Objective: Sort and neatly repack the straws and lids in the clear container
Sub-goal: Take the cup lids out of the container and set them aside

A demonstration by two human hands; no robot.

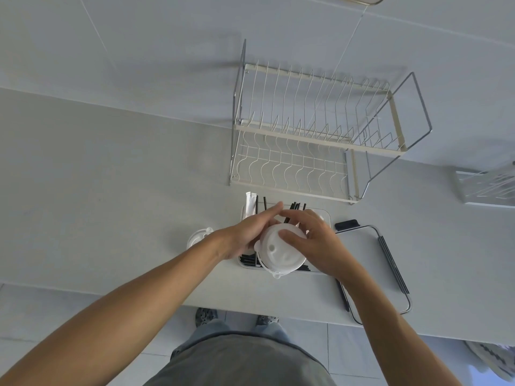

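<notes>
Mid-sort: stack of white lids (pixel 280 253) clamped between left hand (pixel 248 232) and right hand (pixel 315 240) over clear container (pixel 326 215); black straws (pixel 295 206) jumbled at 12 o'clock, one lid (pixel 198 236) out at 9.

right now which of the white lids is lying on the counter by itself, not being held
The lid left of the clear container, on the counter beside the left forearm. The other lids are a stack gripped over the container by the left hand and right hand.

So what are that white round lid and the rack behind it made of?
The lid stack held in both hands looks like matte white moulded plastic, opaque with a small drink hole. The dish rack seems to be metal wire: thin cream-coated rods on a shiny chrome-like frame.
</notes>
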